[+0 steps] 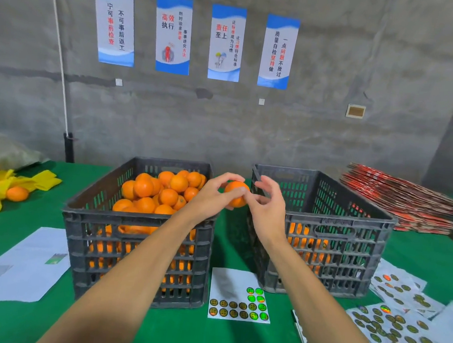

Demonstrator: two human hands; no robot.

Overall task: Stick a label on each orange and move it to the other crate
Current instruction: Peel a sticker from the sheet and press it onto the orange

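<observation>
Head view: left hand (pixel 213 194) grips a round smooth orange (pixel 235 197); right hand (pixel 267 200), fingers loosely spread, touches it between two slatted plastic crates (pixel 142 222).

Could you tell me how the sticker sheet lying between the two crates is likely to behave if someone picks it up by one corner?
The sticker sheet looks thin and lies flat on the green tablecloth, so it would probably droop. It seems light, since it is one sheet. Its glossy surface may be a little slippery to pinch.

Head-worn view, forward and down, close over the crates (pixel 143 219).
</observation>
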